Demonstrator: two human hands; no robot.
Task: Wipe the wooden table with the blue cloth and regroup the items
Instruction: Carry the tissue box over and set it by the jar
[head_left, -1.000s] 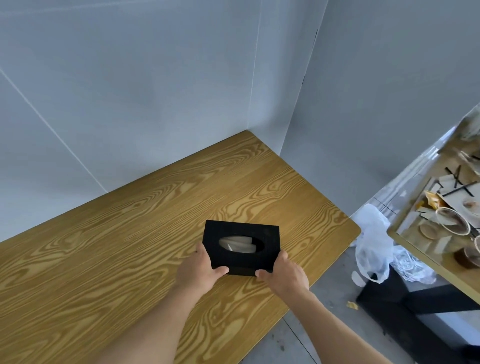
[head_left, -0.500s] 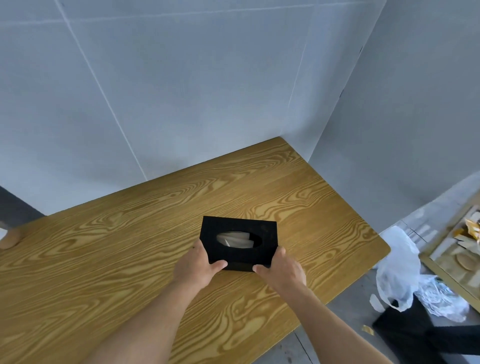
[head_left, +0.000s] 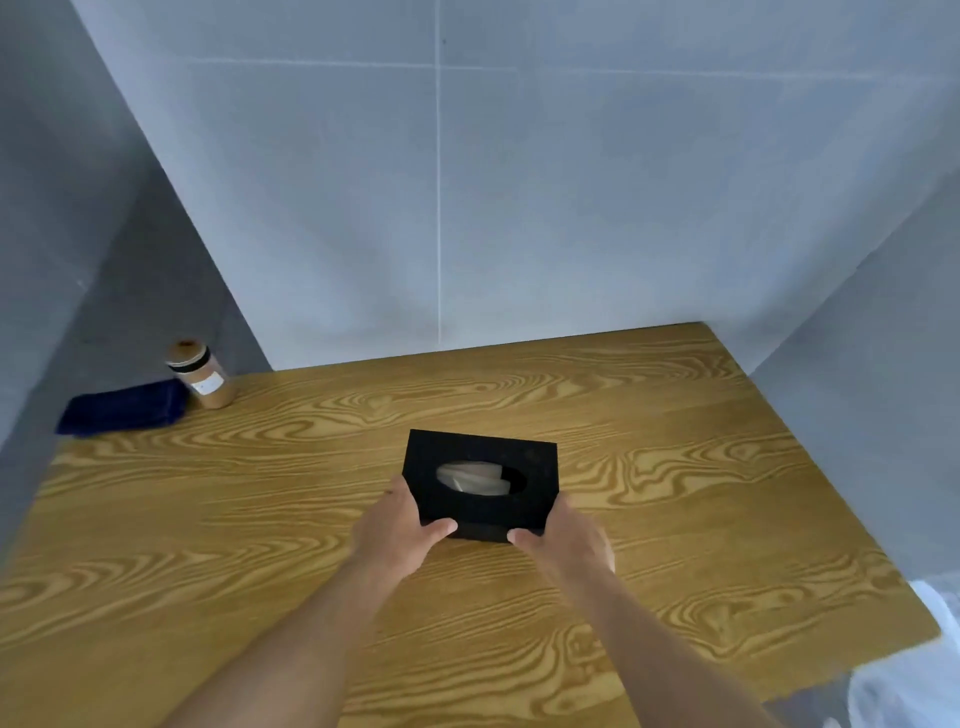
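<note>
A black tissue box (head_left: 519, 457) with an oval opening showing white tissue sits near the middle of the wooden table (head_left: 260, 519). My left hand (head_left: 397, 530) grips its near left corner, thumb on the front face. My right hand (head_left: 566, 543) grips the near right corner the same way. The folded blue cloth (head_left: 122, 408) lies at the far left edge of the table, against the wall. A brown cylindrical jar (head_left: 200, 374) with a dark band stands just right of the cloth.
Grey walls close off the back and both sides of the table. A white plastic bag (head_left: 909, 686) shows on the floor past the table's right front corner.
The view has swung left, bringing the blue cloth and jar into sight and dropping the cluttered side table from view. Both hands keep hold of the tissue box.
</note>
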